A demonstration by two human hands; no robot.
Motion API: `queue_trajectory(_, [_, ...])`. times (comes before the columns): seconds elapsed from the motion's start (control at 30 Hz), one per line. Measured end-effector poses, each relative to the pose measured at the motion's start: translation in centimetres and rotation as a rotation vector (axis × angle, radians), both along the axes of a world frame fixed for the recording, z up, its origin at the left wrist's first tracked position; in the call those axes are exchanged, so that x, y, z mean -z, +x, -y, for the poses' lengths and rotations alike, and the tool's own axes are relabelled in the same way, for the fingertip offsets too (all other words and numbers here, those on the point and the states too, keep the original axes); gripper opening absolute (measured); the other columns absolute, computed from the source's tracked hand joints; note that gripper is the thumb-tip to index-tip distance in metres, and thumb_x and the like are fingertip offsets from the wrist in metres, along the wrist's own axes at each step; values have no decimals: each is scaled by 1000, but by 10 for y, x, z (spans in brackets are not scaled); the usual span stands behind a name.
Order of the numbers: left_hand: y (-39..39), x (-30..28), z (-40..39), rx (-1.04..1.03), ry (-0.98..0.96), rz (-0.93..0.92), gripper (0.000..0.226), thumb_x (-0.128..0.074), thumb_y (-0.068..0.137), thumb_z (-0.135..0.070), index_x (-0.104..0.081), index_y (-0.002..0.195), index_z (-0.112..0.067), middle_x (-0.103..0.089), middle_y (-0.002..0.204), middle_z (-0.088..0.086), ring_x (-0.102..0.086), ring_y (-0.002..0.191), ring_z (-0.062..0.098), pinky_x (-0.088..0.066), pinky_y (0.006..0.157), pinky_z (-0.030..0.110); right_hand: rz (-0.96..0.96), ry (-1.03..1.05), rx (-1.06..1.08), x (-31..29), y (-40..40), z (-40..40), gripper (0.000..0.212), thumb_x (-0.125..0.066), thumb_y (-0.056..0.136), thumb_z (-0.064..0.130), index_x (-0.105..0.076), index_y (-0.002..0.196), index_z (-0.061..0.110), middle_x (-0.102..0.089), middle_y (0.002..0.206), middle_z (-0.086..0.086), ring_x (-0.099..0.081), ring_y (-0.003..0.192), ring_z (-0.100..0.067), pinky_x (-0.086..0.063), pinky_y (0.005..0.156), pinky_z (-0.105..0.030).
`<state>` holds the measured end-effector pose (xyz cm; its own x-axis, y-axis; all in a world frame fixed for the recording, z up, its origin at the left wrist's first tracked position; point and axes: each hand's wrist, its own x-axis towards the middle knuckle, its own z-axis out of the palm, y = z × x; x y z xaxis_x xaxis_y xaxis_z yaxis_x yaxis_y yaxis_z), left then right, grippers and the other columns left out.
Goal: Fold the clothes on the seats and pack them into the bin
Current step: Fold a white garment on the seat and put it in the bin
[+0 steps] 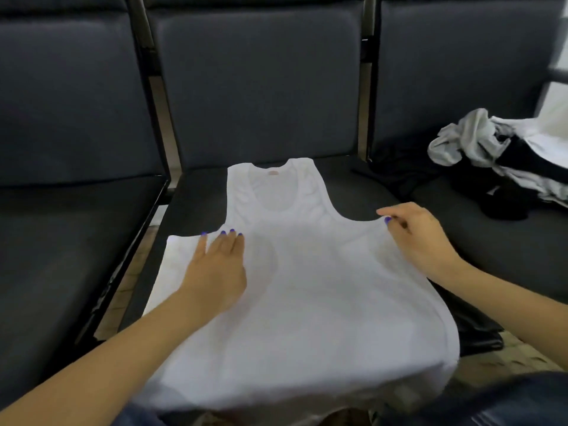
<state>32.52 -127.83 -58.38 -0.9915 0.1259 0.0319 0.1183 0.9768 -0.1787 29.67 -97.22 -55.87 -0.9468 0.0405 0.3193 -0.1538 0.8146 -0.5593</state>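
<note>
The white tank top point(307, 287) runs blurred toward the bottom edge, nearer than the left hand point(218, 272), so its hem cannot be made out. That hand's flat palm hides the cloth beneath it. At the right hand point(418, 238), the curled fingertips point(388, 219) cover the armhole corner they pinch; how much cloth is caught there cannot be told. Right of that hand, the heap of clothes point(498, 155) is cut by the right edge and smeared, and its separate garments cannot be counted. A dark garment point(479, 330) lies partly hidden under the tank top beneath the right forearm.
</note>
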Motion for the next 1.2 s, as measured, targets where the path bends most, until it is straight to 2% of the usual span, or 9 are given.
queue_trajectory(0.07, [5, 2, -19, 171, 147, -20, 68, -11, 89, -32, -34, 144, 0, -35, 150, 18, -36, 138, 29, -20, 113, 53, 105, 114, -183, 4, 24, 17, 36, -47, 98, 19, -53, 134, 15, -54, 129, -2, -46, 123, -19, -31, 95, -19])
queue_trajectory(0.2, [8, 23, -21, 52, 117, 287, 61, -3, 97, -49, -6, 153, -24, -2, 161, -3, -2, 148, 16, 1, 118, 44, 386, 471, -351, 26, 63, 27, 91, -1, 78, 81, -13, 152, 29, -13, 160, 2, -8, 147, -13, -4, 116, -23])
queue_trajectory(0.3, [1, 25, -2, -6, 152, 303, 53, -14, 102, -44, -4, 152, -31, 3, 161, -7, 2, 148, 15, 1, 118, 42, 330, 591, -359, 32, 75, 0, 107, 31, 58, 81, -2, 150, 37, -10, 160, 6, -6, 147, -8, 7, 114, -16])
queue_trajectory(0.43, [0, 21, 29, -47, 40, 247, 52, -11, 102, -43, 4, 151, -34, 8, 160, -8, 6, 148, 15, 3, 118, 40, 305, 731, -555, 21, 77, -50, 70, -11, 89, 77, -7, 149, 42, -22, 157, 7, -17, 145, -8, 1, 116, -21])
queue_trajectory(0.6, [-2, 24, 38, -64, 40, 158, 52, -16, 101, -44, -6, 151, -34, -2, 161, -6, -1, 148, 18, -1, 118, 40, 524, 867, -431, -4, 78, -81, 91, -32, 61, 95, 16, 132, 64, 29, 149, 23, 39, 129, 8, 25, 105, -15])
queue_trajectory(0.73, [-4, 22, 44, -127, 28, 167, 55, -15, 100, -47, -3, 152, -31, 1, 161, -4, 2, 148, 19, 1, 118, 40, 791, 888, -329, -21, 81, -76, 108, -66, 81, 51, 25, 138, 51, 42, 140, 15, 31, 136, -8, 6, 116, -33])
queue_trajectory(0.87, [-2, 19, 47, -196, 0, 150, 59, -14, 100, -47, -2, 153, -24, 3, 161, -1, 4, 148, 22, 0, 118, 42, 950, 629, -267, -36, 80, -62, 93, -48, 93, 8, 22, 144, 41, 30, 155, 4, 18, 145, -19, -15, 115, -34])
queue_trajectory(1.07, [-2, 17, 45, -194, 0, 131, 58, -17, 101, -46, -6, 153, -22, 0, 161, 0, 0, 148, 22, -2, 118, 42, 937, 665, -345, -37, 68, -48, 110, -68, 81, 48, 21, 145, 43, 31, 154, 7, 27, 142, -17, 3, 117, -43])
queue_trajectory(1.2, [-1, 19, 49, -254, -12, 104, 59, -17, 101, -45, -10, 152, -17, -3, 161, 4, -3, 148, 22, -5, 118, 43, 987, 875, -175, -41, 66, -52, 115, -72, 80, 37, 22, 146, 40, 27, 156, 0, 21, 145, -25, 0, 116, -53])
